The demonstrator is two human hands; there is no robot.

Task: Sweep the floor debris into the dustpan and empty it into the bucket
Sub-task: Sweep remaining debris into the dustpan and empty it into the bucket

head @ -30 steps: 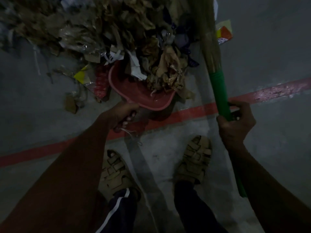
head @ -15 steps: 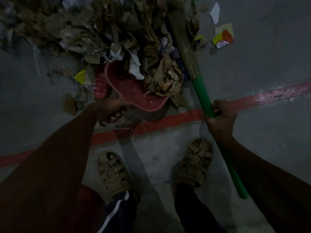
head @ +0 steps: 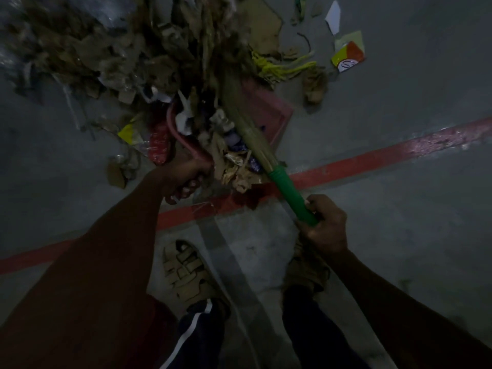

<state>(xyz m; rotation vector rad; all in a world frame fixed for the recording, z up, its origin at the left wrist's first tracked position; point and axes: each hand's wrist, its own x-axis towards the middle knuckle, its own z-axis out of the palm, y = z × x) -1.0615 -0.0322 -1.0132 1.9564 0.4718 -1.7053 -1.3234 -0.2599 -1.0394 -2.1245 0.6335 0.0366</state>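
We've got the left hand (head: 183, 179) wrapped around the handle of the red dustpan (head: 269, 113), which sits on the floor tucked into the debris pile (head: 138, 54). Right hand (head: 326, 225) grips the broom (head: 266, 153) by its green handle, bristles lying across the pan. It's dim, so the scraps inside look like paper and cardboard, probably.

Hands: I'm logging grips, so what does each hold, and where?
Left hand grips the dustpan by its handle; right hand grips the broom on its green handle.
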